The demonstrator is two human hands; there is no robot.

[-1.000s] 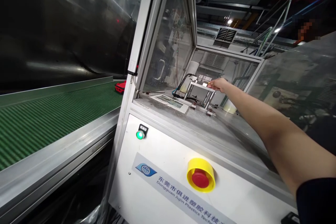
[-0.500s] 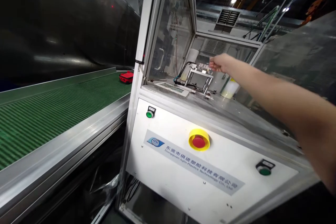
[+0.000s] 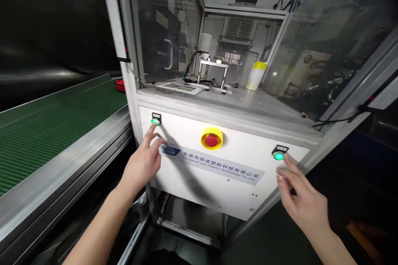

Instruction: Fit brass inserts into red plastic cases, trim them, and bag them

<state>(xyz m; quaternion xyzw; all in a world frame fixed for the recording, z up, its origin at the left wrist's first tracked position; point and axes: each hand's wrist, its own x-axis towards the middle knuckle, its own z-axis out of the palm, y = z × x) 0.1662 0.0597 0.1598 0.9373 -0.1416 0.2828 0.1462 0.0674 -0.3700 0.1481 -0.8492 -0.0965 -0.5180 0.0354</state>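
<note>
My left hand (image 3: 144, 161) reaches up to the left green push button (image 3: 155, 121), its index finger on the lit button and the other fingers loosely apart. At the opposite end of the white front panel (image 3: 192, 182), my right hand (image 3: 301, 194) has its index finger at the edge of the right green push button (image 3: 279, 156), which also glows. Neither hand holds anything. Between them sits a red emergency stop button (image 3: 211, 140) in a yellow collar. Above the panel, a small metal fixture (image 3: 214, 64) stands inside the clear-walled machine.
To the left runs a green conveyor belt (image 3: 62, 128) with a metal side rail. A red case (image 3: 120, 85) lies at its far end, partly hidden by the machine frame (image 3: 115, 16). A white bottle with a yellow top (image 3: 256, 75) stands on the machine's bench (image 3: 242, 99).
One arm has withdrawn from near the fixture inside the machine. Both hands are now at the green buttons, which have lit up. The view has shifted toward the right.
</note>
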